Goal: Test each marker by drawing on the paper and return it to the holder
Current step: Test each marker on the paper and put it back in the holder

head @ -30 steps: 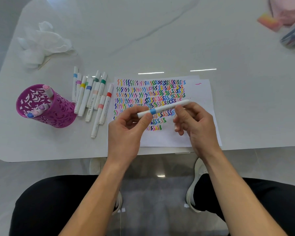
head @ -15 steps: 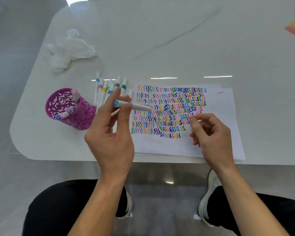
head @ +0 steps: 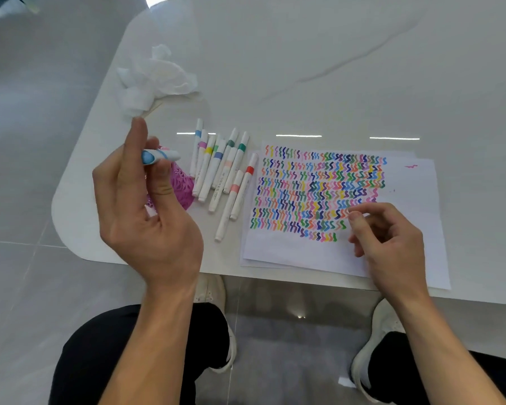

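Left hand [head: 146,217] pinches blue marker [head: 161,156] mid-left, over purple holder [head: 183,185]. Right hand [head: 389,244] loose, empty, on paper [head: 289,252]. We'd tip marker upright, lower it in, not toss.

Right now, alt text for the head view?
A left hand holds a blue marker by a pink holder on a white table. The right hand rests loosely curled on paper covered in coloured squiggles; more markers lie between holder and paper.
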The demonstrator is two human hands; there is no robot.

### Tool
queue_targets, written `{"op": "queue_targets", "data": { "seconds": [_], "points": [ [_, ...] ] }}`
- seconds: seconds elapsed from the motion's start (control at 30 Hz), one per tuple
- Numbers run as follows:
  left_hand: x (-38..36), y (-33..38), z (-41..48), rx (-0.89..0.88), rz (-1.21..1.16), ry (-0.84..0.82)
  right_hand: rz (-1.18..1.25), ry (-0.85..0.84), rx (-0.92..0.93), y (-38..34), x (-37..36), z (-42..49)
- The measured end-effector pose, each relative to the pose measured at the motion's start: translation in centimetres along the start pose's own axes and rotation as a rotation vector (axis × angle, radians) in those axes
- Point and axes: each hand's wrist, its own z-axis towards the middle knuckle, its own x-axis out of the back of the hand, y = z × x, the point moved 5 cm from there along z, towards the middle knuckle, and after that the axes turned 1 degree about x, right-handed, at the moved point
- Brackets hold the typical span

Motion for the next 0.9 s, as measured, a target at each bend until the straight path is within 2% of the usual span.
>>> {"op": "queue_targets", "data": {
  "seconds": [0.2, 0.47, 0.67, 0.9],
  "points": [
    [0.5, -1.5, 0.0, 0.081, 0.115, -0.036, 0.006, -0.003, 0.002, -0.2, -0.1, 0.0],
    [0.2, -3.8, -0.3, 0.314, 0.287, -0.200, 0.016, -0.005, 0.005, -0.4, -0.3, 0.0],
    [-0.5, -4.6, -1.0, 0.335, 0.434, -0.292, 0.024, -0.009, 0.006, -0.4, -0.3, -0.1],
    [-1.0, -4.6, -1.6, 0.377, 0.461, -0.346, 0.026, -0.005, 0.006, -0.5, -0.2, 0.0]
  ]
}}
